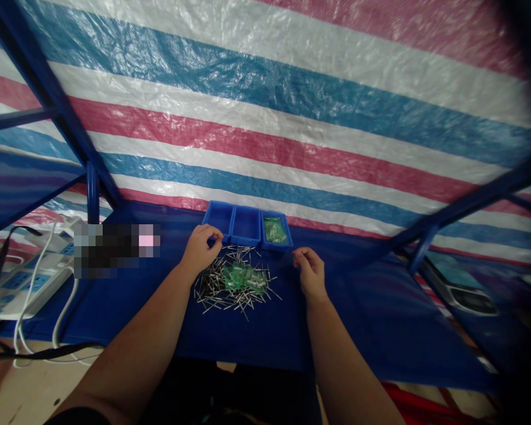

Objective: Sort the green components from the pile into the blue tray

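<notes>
Blue cloth table (pixel 358 319), three blue bins (pixel 246 225), rightmost holding green pieces (pixel 274 230), both hands seemingly pinching pins (pixel 236 282).

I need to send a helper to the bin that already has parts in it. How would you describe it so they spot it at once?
On the blue cloth table, a row of three small blue bins stands against the striped tarp, just beyond the pile of metal pins. Take the rightmost bin: it alone holds green pieces, while its two neighbours look empty.
</notes>
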`<act>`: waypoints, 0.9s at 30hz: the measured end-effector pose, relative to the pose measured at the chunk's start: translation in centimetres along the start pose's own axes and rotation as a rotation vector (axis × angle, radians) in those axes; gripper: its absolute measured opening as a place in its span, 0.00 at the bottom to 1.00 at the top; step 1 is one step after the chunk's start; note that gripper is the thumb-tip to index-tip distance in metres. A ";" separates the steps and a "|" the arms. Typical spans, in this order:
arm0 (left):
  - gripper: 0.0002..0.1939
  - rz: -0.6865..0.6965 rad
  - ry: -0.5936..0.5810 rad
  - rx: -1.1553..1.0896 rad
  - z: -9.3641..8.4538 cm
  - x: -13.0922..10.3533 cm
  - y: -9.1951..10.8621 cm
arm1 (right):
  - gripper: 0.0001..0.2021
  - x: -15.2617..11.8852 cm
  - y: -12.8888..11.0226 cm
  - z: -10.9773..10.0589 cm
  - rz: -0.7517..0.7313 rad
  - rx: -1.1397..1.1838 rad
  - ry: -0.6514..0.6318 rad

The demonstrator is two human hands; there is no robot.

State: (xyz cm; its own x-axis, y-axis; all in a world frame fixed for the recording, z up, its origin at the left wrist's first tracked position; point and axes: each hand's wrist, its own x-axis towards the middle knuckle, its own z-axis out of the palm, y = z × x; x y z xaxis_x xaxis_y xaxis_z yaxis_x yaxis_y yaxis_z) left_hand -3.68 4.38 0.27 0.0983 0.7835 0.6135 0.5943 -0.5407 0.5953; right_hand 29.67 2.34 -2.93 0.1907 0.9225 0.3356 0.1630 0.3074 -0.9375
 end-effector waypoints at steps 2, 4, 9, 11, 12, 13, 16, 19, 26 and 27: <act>0.08 -0.003 -0.004 -0.004 0.0 0.0 0.0 | 0.10 0.0 0.0 0.0 0.005 0.004 -0.014; 0.08 -0.001 -0.006 -0.008 0.0 0.0 0.0 | 0.10 0.1 -0.1 0.0 0.007 0.006 -0.028; 0.08 -0.017 -0.017 -0.004 0.0 0.0 0.0 | 0.10 0.1 -0.3 0.2 0.016 -0.010 -0.064; 0.08 -0.026 -0.020 -0.003 0.0 0.0 0.0 | 0.10 0.1 -0.3 0.2 0.025 -0.008 -0.077; 0.08 -0.027 -0.019 -0.005 0.0 0.0 0.0 | 0.10 0.1 -0.2 0.2 0.028 -0.003 -0.083; 0.08 -0.026 -0.016 -0.008 0.1 0.0 0.0 | 0.09 0.1 -0.2 0.2 0.030 0.003 -0.088; 0.07 -0.017 -0.013 -0.019 0.1 0.0 -0.1 | 0.09 0.1 -0.1 0.2 0.035 0.017 -0.097; 0.08 -0.012 -0.012 -0.024 0.1 0.0 -0.2 | 0.09 0.1 -0.1 0.2 0.039 0.021 -0.102; 0.08 -0.027 -0.024 -0.017 0.1 -0.1 -0.2 | 0.10 0.1 -0.4 0.3 0.052 -0.009 -0.094; 0.08 -0.029 -0.025 -0.015 0.1 -0.1 -0.2 | 0.11 0.1 -0.5 0.3 0.052 -0.011 -0.094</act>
State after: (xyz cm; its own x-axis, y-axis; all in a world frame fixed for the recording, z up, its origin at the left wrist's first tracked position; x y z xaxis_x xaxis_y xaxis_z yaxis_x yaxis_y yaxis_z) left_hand -3.73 4.44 0.07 0.1016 0.8064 0.5826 0.5851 -0.5221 0.6205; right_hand 29.32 2.39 -2.47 0.1080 0.9552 0.2756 0.1662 0.2560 -0.9523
